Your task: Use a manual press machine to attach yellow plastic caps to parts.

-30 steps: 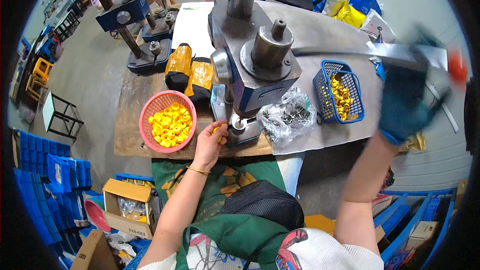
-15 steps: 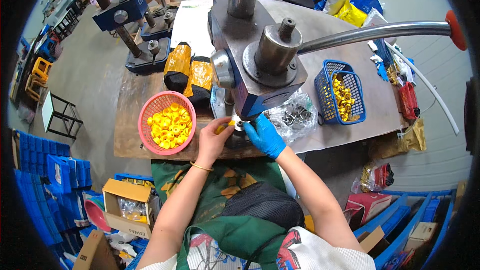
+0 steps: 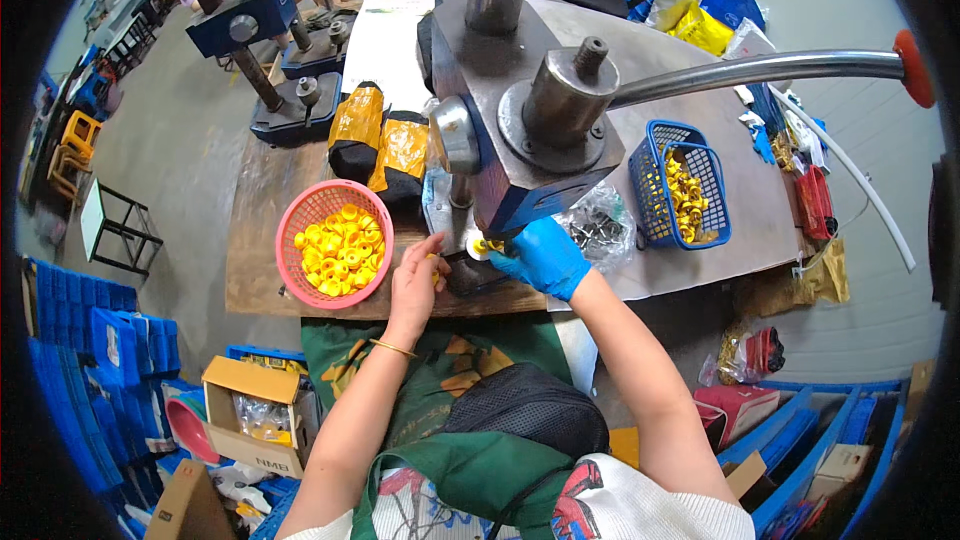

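On the base of a bench press point(image 3: 545, 125), a small yellow plastic cap point(image 3: 484, 245) sits under the ram. My right hand point(image 3: 545, 258), in a blue glove, reaches in from the right, thumb and fingertips closed at this cap; the fingertips are partly hidden by the press head. Just left of the base is my bare left hand point(image 3: 412, 285), its fingers curled around another yellow cap point(image 3: 436, 274) that shows in part. A pink round basket point(image 3: 290, 275) full of similar yellow caps stands to its left.
Right of the press lie a clear plastic bag of dark metal parts point(image 3: 600, 225) and a blue basket point(image 3: 648, 180) of yellow and gold-coloured parts. The long press lever point(image 3: 760, 70) extends right. Two taped black bundles point(image 3: 380, 145) lie behind the pink basket. A second press point(image 3: 245, 30) stands far left.
My left hand has drawn back left and down from the press base. A yellow cap now shows under the ram, where a dark fitting showed before. My right hand has shifted slightly right.
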Tool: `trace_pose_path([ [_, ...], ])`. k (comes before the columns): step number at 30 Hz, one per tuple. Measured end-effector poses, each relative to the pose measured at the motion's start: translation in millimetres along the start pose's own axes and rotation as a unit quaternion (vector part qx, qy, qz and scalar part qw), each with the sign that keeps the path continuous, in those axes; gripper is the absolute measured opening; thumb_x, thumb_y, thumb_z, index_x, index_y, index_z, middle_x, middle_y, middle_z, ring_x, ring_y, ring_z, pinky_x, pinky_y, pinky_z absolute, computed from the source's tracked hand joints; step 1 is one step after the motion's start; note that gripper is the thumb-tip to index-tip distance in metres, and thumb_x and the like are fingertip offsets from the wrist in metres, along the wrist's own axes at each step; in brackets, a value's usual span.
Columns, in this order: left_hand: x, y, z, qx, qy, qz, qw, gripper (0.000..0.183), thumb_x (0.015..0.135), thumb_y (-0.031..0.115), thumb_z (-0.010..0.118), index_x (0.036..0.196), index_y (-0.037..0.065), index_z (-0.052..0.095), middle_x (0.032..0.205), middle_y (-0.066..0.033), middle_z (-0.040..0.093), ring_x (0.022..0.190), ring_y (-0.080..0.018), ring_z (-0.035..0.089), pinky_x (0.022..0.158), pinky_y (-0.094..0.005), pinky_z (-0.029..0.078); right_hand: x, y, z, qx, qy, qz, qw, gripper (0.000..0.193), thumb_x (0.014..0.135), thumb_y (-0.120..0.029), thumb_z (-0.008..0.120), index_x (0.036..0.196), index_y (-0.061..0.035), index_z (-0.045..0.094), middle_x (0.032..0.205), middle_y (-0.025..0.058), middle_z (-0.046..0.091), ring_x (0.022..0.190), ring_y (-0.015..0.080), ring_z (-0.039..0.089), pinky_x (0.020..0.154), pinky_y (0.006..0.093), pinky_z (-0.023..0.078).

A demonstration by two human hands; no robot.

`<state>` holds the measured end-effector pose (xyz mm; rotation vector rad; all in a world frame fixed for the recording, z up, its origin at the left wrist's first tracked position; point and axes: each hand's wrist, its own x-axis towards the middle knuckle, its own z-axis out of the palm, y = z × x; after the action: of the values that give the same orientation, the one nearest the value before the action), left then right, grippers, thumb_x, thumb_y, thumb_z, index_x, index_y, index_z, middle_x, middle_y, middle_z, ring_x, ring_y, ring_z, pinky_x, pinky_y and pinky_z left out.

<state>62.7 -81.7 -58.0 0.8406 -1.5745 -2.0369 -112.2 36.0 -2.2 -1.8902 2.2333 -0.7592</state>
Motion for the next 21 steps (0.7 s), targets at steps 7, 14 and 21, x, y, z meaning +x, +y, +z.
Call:
trace_pose_path([
  [7, -7, 10, 1, -0.125, 0.002, -0.045, 0.991, 0.034, 0.094, 0.012, 0.045, 0.125, 0.000, 0.048, 0.092, -0.0028, 0.053, 0.073, -0.0078, 0.052, 0.057, -0.0197, 0.042, 3, 4, 13, 0.073, -0.044, 0.067, 0.994, 0.029, 0.072, -0.029, 0.069, 0.091, -0.0071, 0.065, 0.084, 0.0173, 0.063, 0.077, 0.0358, 0.059, 0.067, 0.0440, 0.047],
  [14, -12, 20, 5, -0.121, -0.001, -0.060, 0.991, 0.030, 0.092, 0.015, 0.054, 0.118, 0.001, 0.054, 0.076, -0.0017, 0.058, 0.060, -0.0043, 0.049, 0.051, -0.0173, 0.037, 12, -26, -71, 0.155, 0.068, 0.171, 0.971, 0.034, 0.077, -0.009, 0.064, 0.109, 0.0004, 0.057, 0.105, 0.0207, 0.061, 0.097, 0.0311, 0.059, 0.084, 0.0374, 0.046],
  [21, -12, 14, 19, -0.093, -0.078, -0.071, 0.990, 0.024, 0.092, 0.014, 0.052, 0.113, 0.002, 0.055, 0.080, 0.0001, 0.056, 0.064, -0.0051, 0.051, 0.049, -0.0167, 0.035, -53, 39, -430, 0.497, -0.027, -0.121, 0.859, 0.043, 0.091, -0.028, 0.041, 0.130, -0.0097, 0.043, 0.125, 0.0165, 0.053, 0.097, 0.0301, 0.060, 0.077, 0.0418, 0.047],
])
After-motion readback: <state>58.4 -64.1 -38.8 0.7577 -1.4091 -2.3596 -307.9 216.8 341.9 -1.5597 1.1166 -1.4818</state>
